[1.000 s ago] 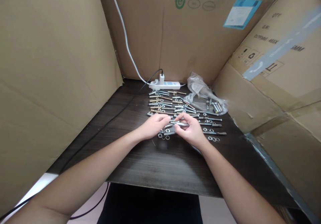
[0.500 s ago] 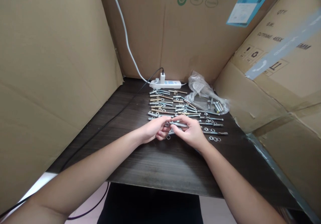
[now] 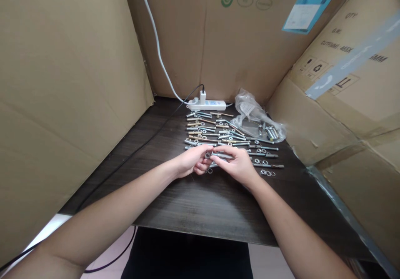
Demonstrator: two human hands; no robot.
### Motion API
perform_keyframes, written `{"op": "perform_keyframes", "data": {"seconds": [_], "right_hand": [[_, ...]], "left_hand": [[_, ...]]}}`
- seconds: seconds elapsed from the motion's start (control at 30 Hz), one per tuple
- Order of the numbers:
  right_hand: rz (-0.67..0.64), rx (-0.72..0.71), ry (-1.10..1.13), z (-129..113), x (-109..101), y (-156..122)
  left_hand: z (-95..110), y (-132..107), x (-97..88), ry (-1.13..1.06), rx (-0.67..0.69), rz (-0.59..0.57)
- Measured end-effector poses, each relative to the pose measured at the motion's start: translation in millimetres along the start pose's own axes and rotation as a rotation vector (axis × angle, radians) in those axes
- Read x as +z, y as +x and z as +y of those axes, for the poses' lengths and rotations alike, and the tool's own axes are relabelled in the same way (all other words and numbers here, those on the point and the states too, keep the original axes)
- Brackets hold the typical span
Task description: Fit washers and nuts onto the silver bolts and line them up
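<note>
Cardboard walls: left panel [image 3: 62,83], back box [image 3: 212,41] and right box [image 3: 343,83] close the counter in on three sides; the right box leans in over the far right corner.
Counter [image 3: 193,204]: dark wood grain; the near edge runs across below the forearms.
Open room: bare strip between the hands and the near edge, plus the left half, crossed only by a black cable [image 3: 137,149].
Bolt rows [image 3: 218,131]: laid just beyond the hands, filling the far middle; loose washers [image 3: 268,172] to the right.
Plastic bag [image 3: 250,112]: far right, against the right box, a few bolts inside.
Power strip [image 3: 208,104]: at the back wall, behind the rows.
Left hand [image 3: 190,162]: fingers closed on a small ring piece [image 3: 207,155] at the bolt's left end.
Right hand [image 3: 239,164]: fingertips pinch the bolt [image 3: 222,155], held level just above the counter, front of the rows.
</note>
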State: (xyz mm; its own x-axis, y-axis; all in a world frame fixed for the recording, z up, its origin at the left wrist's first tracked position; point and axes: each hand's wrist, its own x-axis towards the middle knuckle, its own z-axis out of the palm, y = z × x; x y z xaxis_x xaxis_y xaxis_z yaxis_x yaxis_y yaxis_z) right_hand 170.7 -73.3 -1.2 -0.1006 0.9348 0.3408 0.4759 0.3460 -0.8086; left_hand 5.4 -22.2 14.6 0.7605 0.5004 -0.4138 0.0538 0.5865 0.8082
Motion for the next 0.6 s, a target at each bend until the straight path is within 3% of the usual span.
{"op": "perform_keyframes", "data": {"seconds": [0.6], "right_hand": [[0.015, 0.055, -0.044, 2.4, -0.9, 0.4]], "left_hand": [[-0.7, 1.5, -0.5, 0.008, -0.008, -0.031]]}}
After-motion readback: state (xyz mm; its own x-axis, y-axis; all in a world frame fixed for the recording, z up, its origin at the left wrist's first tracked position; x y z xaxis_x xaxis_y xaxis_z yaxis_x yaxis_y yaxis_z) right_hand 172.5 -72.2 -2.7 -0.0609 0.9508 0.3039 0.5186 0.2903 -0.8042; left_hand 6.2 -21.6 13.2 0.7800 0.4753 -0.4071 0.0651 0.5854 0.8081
